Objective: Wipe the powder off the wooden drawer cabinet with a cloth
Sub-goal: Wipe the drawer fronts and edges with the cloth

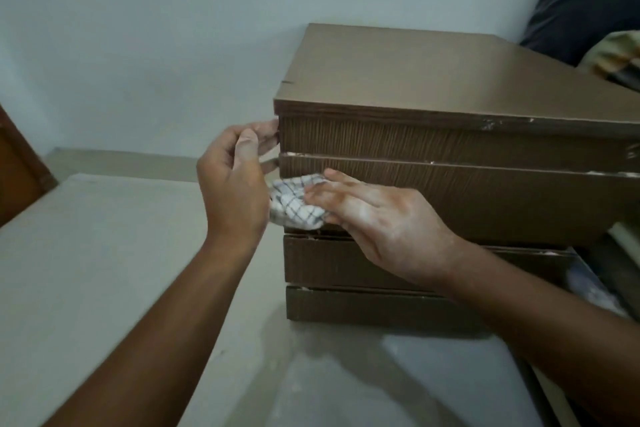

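A brown wooden drawer cabinet point(433, 87) stands at the centre right, with several stacked drawer fronts. My right hand point(377, 215), dusted with white powder, presses a bunched white checked cloth point(294, 203) flat against the left end of the second drawer front. My left hand point(235, 177) is at the cabinet's left front corner, its fingertips touching the left edge of the top drawer front. White powder streaks show along the drawer edges point(491, 124). The second drawer stands out a little from those below it.
The cabinet stands on a pale floor point(104, 270) against a light wall point(138, 28). A dark cushion or fabric point(588, 0) and patterned cloth lie behind at the right. A brown wooden piece point(17, 170) shows at the left edge. Objects crowd the cabinet's lower right.
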Demonstrator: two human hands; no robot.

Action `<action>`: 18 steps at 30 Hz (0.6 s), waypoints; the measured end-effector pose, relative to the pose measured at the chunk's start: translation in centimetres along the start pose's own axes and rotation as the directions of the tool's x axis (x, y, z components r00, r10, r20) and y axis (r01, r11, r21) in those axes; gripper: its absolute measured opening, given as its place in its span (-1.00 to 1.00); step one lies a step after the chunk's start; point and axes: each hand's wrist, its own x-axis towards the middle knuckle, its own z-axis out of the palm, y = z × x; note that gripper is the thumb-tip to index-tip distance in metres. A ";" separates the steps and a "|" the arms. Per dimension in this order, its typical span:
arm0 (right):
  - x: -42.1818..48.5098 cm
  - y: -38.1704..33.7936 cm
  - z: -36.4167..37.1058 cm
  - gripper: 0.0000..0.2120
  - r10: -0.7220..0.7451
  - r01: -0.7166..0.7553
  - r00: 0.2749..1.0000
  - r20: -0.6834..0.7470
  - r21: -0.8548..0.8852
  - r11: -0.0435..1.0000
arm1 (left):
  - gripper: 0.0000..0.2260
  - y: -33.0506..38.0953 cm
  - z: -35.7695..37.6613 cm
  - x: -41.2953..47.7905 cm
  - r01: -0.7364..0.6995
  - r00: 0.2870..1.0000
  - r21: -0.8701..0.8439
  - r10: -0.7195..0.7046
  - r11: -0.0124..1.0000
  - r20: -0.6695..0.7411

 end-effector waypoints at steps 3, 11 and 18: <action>-1.2 -0.8 0.7 -0.70 0.126 -0.112 0.986 -0.111 0.123 0.986 | -0.79 -2.5 -1.4 -0.9 -0.110 0.994 0.194 0.105 0.975 0.038; 0.5 -0.6 -0.9 -0.74 0.401 -0.354 0.781 -0.478 0.189 0.916 | -0.79 -4.2 -2.0 -0.9 -0.299 0.948 0.380 0.229 0.876 0.220; -0.7 0.5 -2.1 -0.71 0.586 -0.483 0.573 -0.573 0.342 0.806 | -0.86 -4.6 -1.6 -0.8 -0.304 0.943 0.301 0.241 0.904 0.229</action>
